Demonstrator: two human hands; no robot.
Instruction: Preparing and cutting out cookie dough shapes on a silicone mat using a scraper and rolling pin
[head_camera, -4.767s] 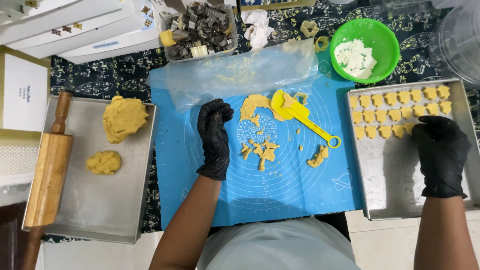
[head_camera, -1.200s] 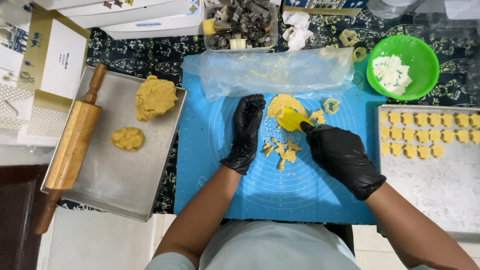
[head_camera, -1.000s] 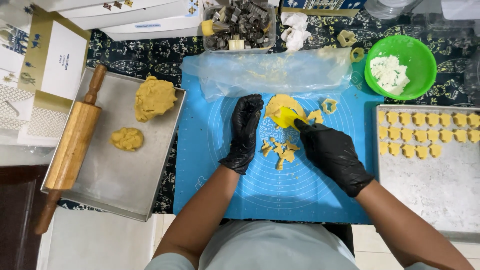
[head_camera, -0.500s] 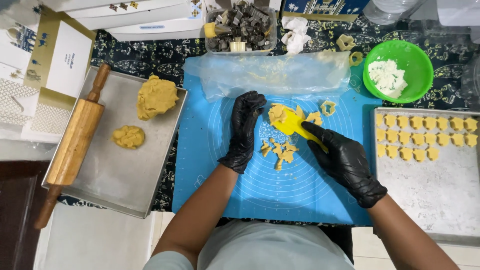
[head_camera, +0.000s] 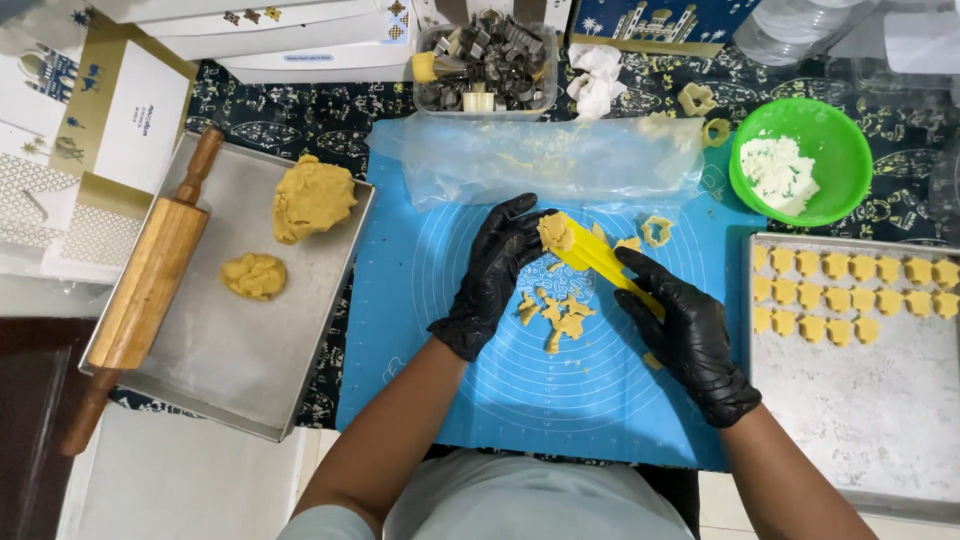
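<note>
Dough scraps (head_camera: 556, 318) — pale yellow offcuts of rolled cookie dough — lie loose on the middle of the blue silicone baking mat (head_camera: 420, 340), and a gathered lump of the same dough (head_camera: 556, 232) sits at the tip of the yellow plastic scraper (head_camera: 600, 262). The right hand (head_camera: 690, 335), in a black glove, is closed around the scraper's handle and holds the blade slanting up to the left. The left hand (head_camera: 495, 275), also gloved, is curled with its fingertips touching the lump, not clenched on it. Done well, this wants the blade kept low and flat to the mat so that it lifts the thin pieces cleanly, while the left fingers steady the lump without squashing it. A clear plastic sheet (head_camera: 540, 160) lies just beyond — best left unsnagged.
</note>
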